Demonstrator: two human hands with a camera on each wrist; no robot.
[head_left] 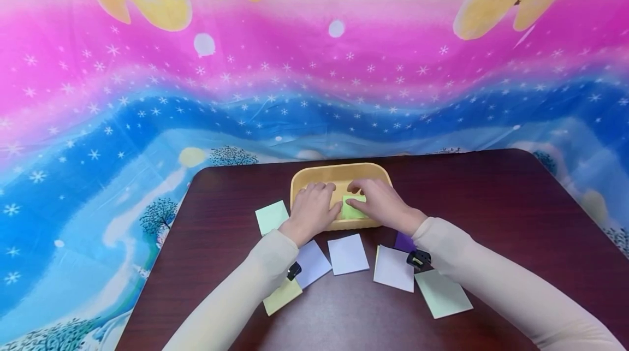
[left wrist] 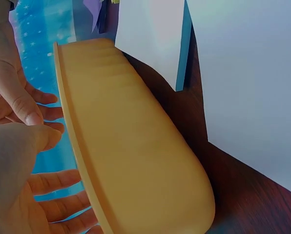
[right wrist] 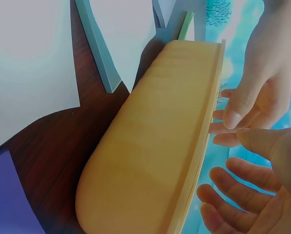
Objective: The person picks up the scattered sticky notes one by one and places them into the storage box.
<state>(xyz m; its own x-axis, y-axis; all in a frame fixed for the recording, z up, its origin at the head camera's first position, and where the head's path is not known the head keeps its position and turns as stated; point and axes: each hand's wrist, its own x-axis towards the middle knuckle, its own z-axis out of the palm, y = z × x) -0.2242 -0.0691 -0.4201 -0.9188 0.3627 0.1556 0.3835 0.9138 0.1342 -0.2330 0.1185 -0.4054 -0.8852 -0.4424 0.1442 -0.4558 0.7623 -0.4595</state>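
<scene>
A yellow plastic basket stands towards the back of the table. Inside it lies a bright yellow-green sticky note pad. Over the basket's left half is my left hand, thumb towards the pad, fingers loosely bent. My right hand reaches in from the right, its thumb over the pad's right side; whether it touches the pad I cannot tell. Both wrist views show relaxed fingers beyond the basket's rim with nothing visibly gripped. The basket's outer wall hides its inside in those views.
Before the basket, pads lie in an arc: mint, yellow, lavender, pale lilac, whitish, dark purple and pale green. A printed cloth hangs behind the dark wooden table.
</scene>
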